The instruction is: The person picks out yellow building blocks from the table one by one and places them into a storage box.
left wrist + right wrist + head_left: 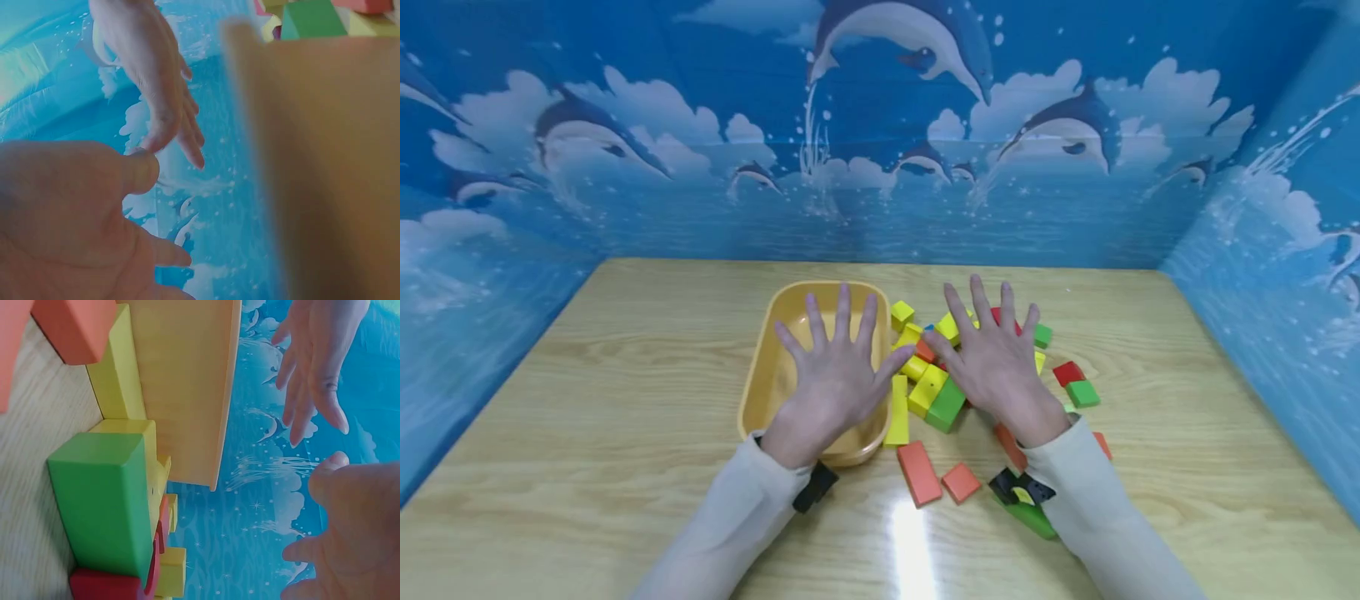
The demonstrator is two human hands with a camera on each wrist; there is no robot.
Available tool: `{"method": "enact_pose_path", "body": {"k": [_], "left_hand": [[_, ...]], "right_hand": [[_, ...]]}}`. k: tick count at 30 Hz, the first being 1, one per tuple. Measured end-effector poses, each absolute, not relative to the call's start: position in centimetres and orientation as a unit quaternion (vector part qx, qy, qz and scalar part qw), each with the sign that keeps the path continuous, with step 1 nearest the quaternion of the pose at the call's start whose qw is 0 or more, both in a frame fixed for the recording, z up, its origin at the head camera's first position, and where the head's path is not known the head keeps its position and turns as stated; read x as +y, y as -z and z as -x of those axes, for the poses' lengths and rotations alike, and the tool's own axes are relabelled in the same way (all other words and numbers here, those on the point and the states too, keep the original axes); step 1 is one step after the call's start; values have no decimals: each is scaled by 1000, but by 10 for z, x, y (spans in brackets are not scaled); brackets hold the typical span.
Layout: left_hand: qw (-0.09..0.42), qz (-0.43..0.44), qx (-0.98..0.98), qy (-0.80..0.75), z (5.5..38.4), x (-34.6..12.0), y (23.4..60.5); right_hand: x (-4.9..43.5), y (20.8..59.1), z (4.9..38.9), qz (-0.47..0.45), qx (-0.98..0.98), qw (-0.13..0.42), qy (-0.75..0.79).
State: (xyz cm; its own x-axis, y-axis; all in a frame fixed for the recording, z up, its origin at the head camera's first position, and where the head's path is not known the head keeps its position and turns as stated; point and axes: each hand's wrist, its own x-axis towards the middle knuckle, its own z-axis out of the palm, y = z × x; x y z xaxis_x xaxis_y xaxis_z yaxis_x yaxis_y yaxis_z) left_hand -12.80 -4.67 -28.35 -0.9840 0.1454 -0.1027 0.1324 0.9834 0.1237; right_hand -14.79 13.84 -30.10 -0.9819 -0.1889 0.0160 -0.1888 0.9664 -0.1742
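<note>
My left hand is held palm down with its fingers spread, above a yellow-orange plastic basin. Over a heap of coloured wooden blocks, my right hand spreads its fingers the same way and holds nothing. Among the blocks beside the basin are a green block, a yellow block and a long yellow block. In the right wrist view, the green block looms large below the basin's wall. Both wrist views show the two hands apart from the blocks.
Nearer the front lie a long red block, a small red block and a green block partly under the right sleeve. A red block and a green one sit at the right. Dolphin-print walls enclose the wooden table.
</note>
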Motion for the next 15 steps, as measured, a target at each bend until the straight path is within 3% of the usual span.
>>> {"method": "enact_pose_path", "body": {"k": [15], "left_hand": [[70,-78,992,-68,126,-48,282]], "right_hand": [[148,294,147,93,992,27,82]]}}
